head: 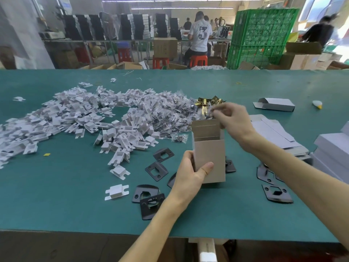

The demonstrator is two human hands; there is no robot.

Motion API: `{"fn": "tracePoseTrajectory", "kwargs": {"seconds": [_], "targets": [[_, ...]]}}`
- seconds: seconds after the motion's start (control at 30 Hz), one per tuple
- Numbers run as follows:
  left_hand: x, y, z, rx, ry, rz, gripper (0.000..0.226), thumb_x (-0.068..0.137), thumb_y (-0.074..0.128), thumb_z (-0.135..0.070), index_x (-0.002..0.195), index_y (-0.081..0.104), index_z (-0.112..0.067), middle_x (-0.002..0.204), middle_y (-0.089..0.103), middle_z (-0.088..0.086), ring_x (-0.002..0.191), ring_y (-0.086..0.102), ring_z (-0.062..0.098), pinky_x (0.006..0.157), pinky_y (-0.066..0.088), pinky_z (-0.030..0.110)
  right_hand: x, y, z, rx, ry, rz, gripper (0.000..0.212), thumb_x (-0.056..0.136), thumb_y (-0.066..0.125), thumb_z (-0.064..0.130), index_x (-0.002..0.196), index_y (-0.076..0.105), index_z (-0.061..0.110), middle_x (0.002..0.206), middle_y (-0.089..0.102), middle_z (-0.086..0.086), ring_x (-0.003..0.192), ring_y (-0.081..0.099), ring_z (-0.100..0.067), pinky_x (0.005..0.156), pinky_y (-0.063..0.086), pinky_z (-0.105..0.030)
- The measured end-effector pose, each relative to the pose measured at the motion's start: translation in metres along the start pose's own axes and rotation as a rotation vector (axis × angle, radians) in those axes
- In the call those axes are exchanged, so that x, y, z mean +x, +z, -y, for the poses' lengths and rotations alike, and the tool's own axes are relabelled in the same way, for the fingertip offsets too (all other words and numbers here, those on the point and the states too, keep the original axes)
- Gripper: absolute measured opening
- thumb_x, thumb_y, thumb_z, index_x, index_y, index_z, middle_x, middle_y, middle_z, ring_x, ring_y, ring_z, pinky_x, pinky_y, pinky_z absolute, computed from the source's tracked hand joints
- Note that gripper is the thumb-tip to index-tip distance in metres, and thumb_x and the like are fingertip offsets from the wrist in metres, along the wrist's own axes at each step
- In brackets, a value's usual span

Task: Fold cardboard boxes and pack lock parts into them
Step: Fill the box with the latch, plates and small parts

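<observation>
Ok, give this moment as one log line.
left hand: holds upright box | right hand: pinches small item, blurred, over box opening

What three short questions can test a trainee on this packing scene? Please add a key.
1. True or false: the cardboard box stands upright with its top open.
2. Which of the hands grips the box's lower side? A. left B. right
3. Fill in: the flat metal plates lying around the box are ___ in colour.
Key: 1 true. 2 A, the left hand; the right hand pinches a small blurred item above the opening. 3 black.
</observation>
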State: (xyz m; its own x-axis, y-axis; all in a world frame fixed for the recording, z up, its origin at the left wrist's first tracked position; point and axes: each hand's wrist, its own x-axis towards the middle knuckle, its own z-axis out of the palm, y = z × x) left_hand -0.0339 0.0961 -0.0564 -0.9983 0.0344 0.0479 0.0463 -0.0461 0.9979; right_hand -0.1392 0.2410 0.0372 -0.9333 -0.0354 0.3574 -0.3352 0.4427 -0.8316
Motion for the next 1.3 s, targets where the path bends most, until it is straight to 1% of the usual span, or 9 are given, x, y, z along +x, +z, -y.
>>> {"fn": "tracePoseTrajectory", "kwargs": {"seconds": [0.13, 0.3, 0.4, 0.5, 0.8, 1.0, 1.2, 1.23, 1.3], "targets": [[0.000, 0.000, 0.000, 0.008, -0.006, 0.009, 0.027, 0.099, 0.070, -0.021, 0.117, 0.052, -0.027, 0.119, 0.069, -0.005, 0.106, 0.067, 0.005, 0.086, 0.057, 0.021, -0.009, -0.030, 0.043, 0.141, -0.143, -0.011, 0.025, 0.098, 0.065, 0.009, 0.122, 0.062, 0.011, 0.091, 0.075, -0.021, 0.082, 0.070, -0.044, 0.073, 0.060, -0.051], [0.000, 0.000, 0.000, 0.006, -0.007, 0.018, 0.027, 0.098, 0.071, -0.019, 0.119, 0.054, -0.024, 0.120, 0.070, -0.002, 0.110, 0.068, 0.010, 0.091, 0.058, 0.028, -0.032, -0.041, 0.062, -0.163, -0.389, 0.101, 0.019, 0.094, 0.068, 0.004, 0.110, 0.068, 0.013, 0.088, 0.073, 0.001, 0.071, 0.071, -0.008, 0.067, 0.057, -0.022], [0.000, 0.000, 0.000, 0.016, -0.004, 0.020, 0.027, 0.098, 0.071, -0.018, 0.119, 0.054, -0.024, 0.119, 0.070, -0.001, 0.107, 0.068, 0.008, 0.087, 0.058, 0.024, -0.044, -0.038, 0.054, -0.415, -0.446, 0.219, 0.018, 0.095, 0.063, 0.003, 0.104, 0.069, 0.017, 0.085, 0.074, 0.002, 0.075, 0.068, -0.012, 0.073, 0.056, -0.034], [-0.001, 0.000, 0.000, 0.007, -0.004, 0.019, 0.028, 0.098, 0.071, -0.017, 0.118, 0.054, -0.023, 0.117, 0.071, -0.003, 0.101, 0.069, 0.002, 0.082, 0.056, 0.019, -0.050, -0.039, 0.046, -0.483, -0.429, 0.265, 0.018, 0.096, 0.060, 0.006, 0.104, 0.069, 0.019, 0.086, 0.073, 0.003, 0.080, 0.068, -0.018, 0.077, 0.055, -0.042], [0.001, 0.000, 0.001, 0.001, -0.002, 0.014, 0.028, 0.097, 0.072, -0.019, 0.118, 0.053, -0.026, 0.117, 0.070, -0.003, 0.098, 0.069, -0.001, 0.079, 0.056, 0.016, -0.060, -0.034, 0.046, -0.650, -0.463, 0.368, 0.019, 0.108, 0.045, 0.017, 0.119, 0.060, 0.017, 0.100, 0.076, -0.002, 0.088, 0.070, -0.025, 0.078, 0.052, -0.043], [0.001, -0.001, 0.002, 0.003, -0.002, 0.022, 0.028, 0.098, 0.072, -0.019, 0.119, 0.054, -0.024, 0.116, 0.071, -0.002, 0.099, 0.069, 0.001, 0.079, 0.056, 0.018, -0.061, -0.028, 0.042, -0.801, -0.407, 0.431, 0.024, 0.108, 0.043, 0.016, 0.121, 0.062, 0.019, 0.111, 0.065, -0.003, 0.098, 0.054, -0.020, 0.085, 0.048, -0.038], [0.001, -0.001, 0.002, 0.007, -0.007, 0.020, 0.029, 0.097, 0.072, -0.020, 0.120, 0.054, -0.024, 0.117, 0.071, -0.002, 0.100, 0.070, 0.003, 0.080, 0.056, 0.019, -0.056, -0.026, 0.040, -0.778, -0.310, 0.529, 0.034, 0.105, 0.042, 0.005, 0.125, 0.063, 0.023, 0.117, 0.061, -0.002, 0.106, 0.059, -0.022, 0.091, 0.052, -0.037], [0.000, -0.001, 0.002, 0.006, -0.005, 0.019, 0.029, 0.097, 0.072, -0.020, 0.120, 0.054, -0.024, 0.117, 0.071, -0.002, 0.101, 0.070, 0.003, 0.080, 0.056, 0.019, -0.056, -0.031, 0.039, -0.704, -0.342, 0.506, 0.039, 0.103, 0.044, -0.001, 0.126, 0.066, 0.022, 0.115, 0.064, 0.001, 0.104, 0.061, -0.018, 0.090, 0.053, -0.032], [0.000, -0.002, 0.002, 0.005, -0.002, 0.021, 0.030, 0.097, 0.073, -0.020, 0.120, 0.054, -0.024, 0.118, 0.072, -0.003, 0.102, 0.070, 0.003, 0.082, 0.057, 0.020, -0.056, -0.043, 0.036, -0.489, -0.446, 0.297, 0.040, 0.101, 0.049, -0.005, 0.125, 0.070, 0.018, 0.112, 0.069, 0.005, 0.100, 0.065, -0.011, 0.089, 0.052, -0.023]]}}
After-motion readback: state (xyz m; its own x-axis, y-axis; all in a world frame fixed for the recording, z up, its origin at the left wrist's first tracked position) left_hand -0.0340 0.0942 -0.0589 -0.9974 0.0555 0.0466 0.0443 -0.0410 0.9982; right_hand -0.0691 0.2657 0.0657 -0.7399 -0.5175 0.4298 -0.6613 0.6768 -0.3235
